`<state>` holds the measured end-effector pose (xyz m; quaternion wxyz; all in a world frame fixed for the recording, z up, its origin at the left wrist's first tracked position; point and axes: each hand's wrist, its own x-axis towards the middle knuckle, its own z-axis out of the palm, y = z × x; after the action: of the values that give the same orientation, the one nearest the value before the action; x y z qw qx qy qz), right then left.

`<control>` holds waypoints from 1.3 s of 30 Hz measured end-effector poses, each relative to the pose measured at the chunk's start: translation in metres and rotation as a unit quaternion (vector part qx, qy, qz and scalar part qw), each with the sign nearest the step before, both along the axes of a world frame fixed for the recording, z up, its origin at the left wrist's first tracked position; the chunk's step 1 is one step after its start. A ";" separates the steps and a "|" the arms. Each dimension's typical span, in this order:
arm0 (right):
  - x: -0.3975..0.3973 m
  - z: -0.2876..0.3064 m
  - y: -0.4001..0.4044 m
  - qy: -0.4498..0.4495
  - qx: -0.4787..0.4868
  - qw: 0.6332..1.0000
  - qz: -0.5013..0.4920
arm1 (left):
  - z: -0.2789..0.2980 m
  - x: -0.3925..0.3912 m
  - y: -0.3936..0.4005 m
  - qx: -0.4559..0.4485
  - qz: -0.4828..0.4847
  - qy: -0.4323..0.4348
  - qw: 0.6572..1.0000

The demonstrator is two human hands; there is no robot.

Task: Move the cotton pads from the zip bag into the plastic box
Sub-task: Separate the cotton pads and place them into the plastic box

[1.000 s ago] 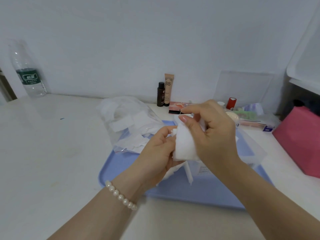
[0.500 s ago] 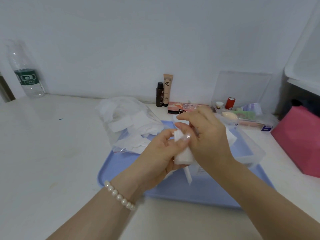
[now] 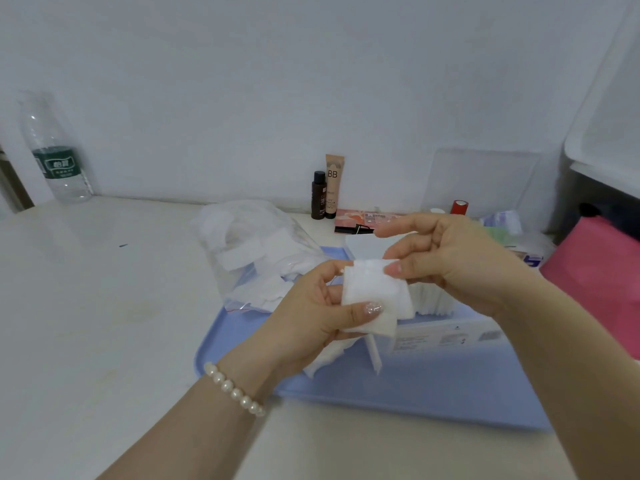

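Left to right: water bottle (image 3: pixel 57 157) upright at far left of bench (image 3: pixel 104 306), not involved; zip bag (image 3: pixel 256 251) lies slumped at the tray's (image 3: pixel 433 386) back-left corner, part on the tray, part on the bench, with a good number of pads visible through the plastic.

Left hand (image 3: pixel 311 317) is above the tray; its grip is closed on a small stack of cotton pads (image 3: pixel 375 292), thumb pressed across the front face, fingers behind; more pads hang loose under the palm, count unclear.

Right hand (image 3: pixel 450 261) meets the same stack at its upper right corner; thumb and a curled finger pinch the top pad's edge, index finger sticks out straight and free; so both grips are on the stack, left carrying, right peeling or squaring it.

Plastic box (image 3: pixel 450 327) sits on the tray directly under and behind the hands; a row of pads already stands on edge inside it; box partly hidden by the right hand.

Step, as I read it: mid-transfer, batch out of the bag, being lined up before it drops in; task partly done, bag not empty.

Next move needs: stack kept flush and edge-on, lowered into the free slot beside the standing row; soft pads splay easily, so loose ones under the left palm need gathering first or they land on the tray.
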<state>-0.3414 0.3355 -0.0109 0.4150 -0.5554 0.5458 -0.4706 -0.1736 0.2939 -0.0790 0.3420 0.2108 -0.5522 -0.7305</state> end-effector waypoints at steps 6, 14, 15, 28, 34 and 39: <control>-0.005 -0.001 -0.005 0.023 -0.127 0.973 -0.193 | 0.000 0.000 -0.001 0.011 0.024 -0.010 1.000; 0.006 0.021 0.016 -0.157 -0.125 0.979 0.038 | -0.003 0.002 -0.006 0.052 0.059 -0.019 0.997; 0.011 0.017 0.015 -0.120 -0.110 0.986 0.048 | -0.003 0.001 -0.006 0.052 0.055 -0.022 0.997; 0.026 -0.005 0.002 0.068 -0.097 0.992 -0.047 | -0.001 0.003 -0.007 0.054 0.007 -0.009 0.998; 0.025 -0.005 0.002 0.085 -0.108 0.989 -0.054 | 0.005 0.007 -0.004 0.086 -0.054 0.058 0.993; 0.025 -0.006 0.003 0.097 -0.117 0.987 -0.050 | 0.006 0.009 -0.004 0.130 -0.101 0.115 0.980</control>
<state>-0.3167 0.3381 -0.0164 0.2684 -0.6155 0.5518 -0.4947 -0.1651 0.2901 -0.0726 0.2976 0.1112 -0.4279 -0.8461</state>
